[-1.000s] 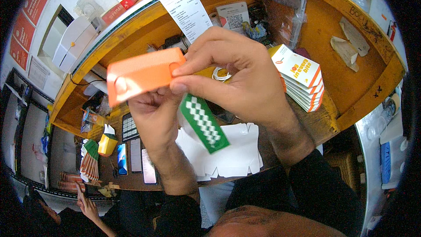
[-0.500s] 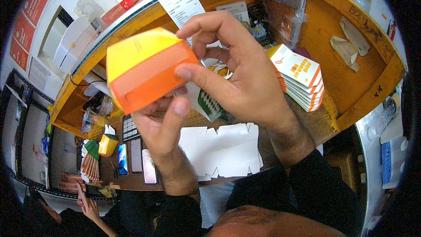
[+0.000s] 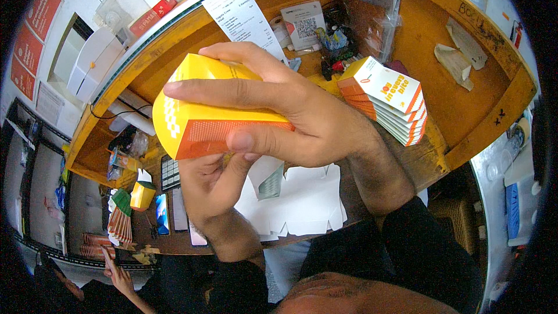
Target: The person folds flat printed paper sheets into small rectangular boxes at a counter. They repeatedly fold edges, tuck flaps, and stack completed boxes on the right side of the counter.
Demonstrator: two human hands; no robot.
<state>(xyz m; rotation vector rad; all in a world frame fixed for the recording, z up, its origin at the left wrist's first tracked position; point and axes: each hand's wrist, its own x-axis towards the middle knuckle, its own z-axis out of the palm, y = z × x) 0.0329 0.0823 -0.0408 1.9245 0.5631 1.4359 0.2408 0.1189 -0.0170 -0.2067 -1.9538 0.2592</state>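
Note:
In front of me is a yellow and orange cardboard food box [image 3: 200, 131], tilted with its rounded yellow end to the left. My right hand [image 3: 317, 107] is closed around it from above, fingers across the yellow side and thumb along the orange side. Below it, my left hand [image 3: 212, 192] is closed on the underside; most of its fingers are hidden. A green-and-white patterned flap [image 3: 270, 185] shows under my hands; I cannot tell whether it belongs to the held box. Flat white cardboard blanks [image 3: 302, 209] lie on the table beneath.
A nested stack of white and orange boxes [image 3: 386, 96] stands to the right. On the left are a small yellow box [image 3: 142, 193], another nested stack [image 3: 120, 218], phones [image 3: 163, 215] and a calculator [image 3: 170, 173]. A paper sheet [image 3: 244, 23] hangs behind. Another person's hand [image 3: 119, 276] is at lower left.
The box has turned, bringing its checkered yellow end into view. My right hand has moved from its edge to a full grip over it. The patterned flap now sits lower, above the white blanks.

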